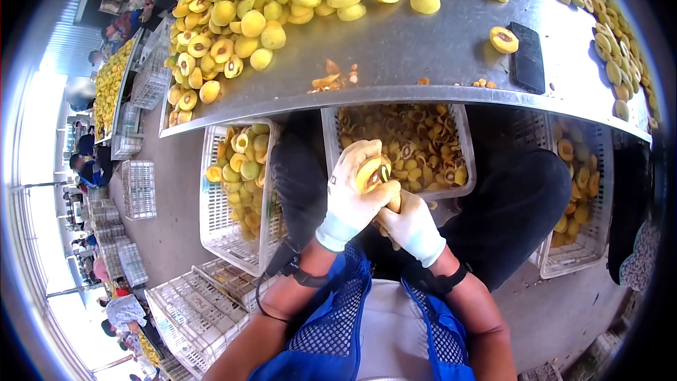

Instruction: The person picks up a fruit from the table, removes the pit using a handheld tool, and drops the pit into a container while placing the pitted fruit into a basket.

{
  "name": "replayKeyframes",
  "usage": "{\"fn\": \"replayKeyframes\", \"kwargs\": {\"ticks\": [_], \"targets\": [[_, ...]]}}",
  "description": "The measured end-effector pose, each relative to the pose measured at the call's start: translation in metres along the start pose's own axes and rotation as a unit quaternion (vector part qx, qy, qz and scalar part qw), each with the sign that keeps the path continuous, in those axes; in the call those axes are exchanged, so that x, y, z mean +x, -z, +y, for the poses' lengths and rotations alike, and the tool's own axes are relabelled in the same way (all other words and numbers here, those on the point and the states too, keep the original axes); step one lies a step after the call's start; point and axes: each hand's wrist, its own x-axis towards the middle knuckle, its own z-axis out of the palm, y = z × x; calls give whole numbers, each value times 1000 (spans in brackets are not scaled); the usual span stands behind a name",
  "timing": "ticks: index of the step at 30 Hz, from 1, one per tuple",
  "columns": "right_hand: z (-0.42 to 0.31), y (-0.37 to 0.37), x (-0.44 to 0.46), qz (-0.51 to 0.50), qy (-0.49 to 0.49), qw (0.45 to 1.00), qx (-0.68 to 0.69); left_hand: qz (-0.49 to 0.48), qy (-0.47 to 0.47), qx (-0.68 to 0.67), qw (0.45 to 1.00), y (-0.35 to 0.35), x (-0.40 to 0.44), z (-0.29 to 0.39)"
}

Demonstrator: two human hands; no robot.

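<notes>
My left hand point(352, 187), in a white glove, is closed around a halved yellow fruit point(369, 175) whose brown centre faces up. My right hand point(410, 222), gloved too, is closed right beside it, around what looks like a tool handle point(395, 201); a thin curved metal end shows at the fruit's centre. Both hands touch, above my lap and just in front of a white crate point(467, 162) of halved fruit. A heap of yellow fruit halves point(282, 0) lies on the metal table point(317, 46).
A dark phone-like slab point(527, 58) lies on the table beside one fruit half point(503, 40). Fruit-filled crates stand left point(211, 204) and right point(599, 226) of my legs. More crates point(190, 310) stack at lower left. People point(127, 310) sit along the far left.
</notes>
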Motion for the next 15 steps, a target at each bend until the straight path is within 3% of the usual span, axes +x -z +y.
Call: {"fn": "replayKeyframes", "kwargs": {"ticks": [3, 8, 11, 14, 15], "targets": [[-8, 4, -2, -59, -66, 996, 32, 10, 5, -22, 1000, -6, -2, -3], [-11, 7, -5, -105, -93, 989, 55, 0, -56, 16, 998, -8, 0, -8], [-5, 9, -2, -123, -120, 983, 58, -49, 83, -147, 984, -4, 2, -4], [-1, 11, -3, -156, -140, 974, 87, -77, 253, -325, 908, 2, 8, 6], [-1, 12, -4, -170, -144, 970, 99, -78, 271, -367, 887, 3, 8, -1]]}}
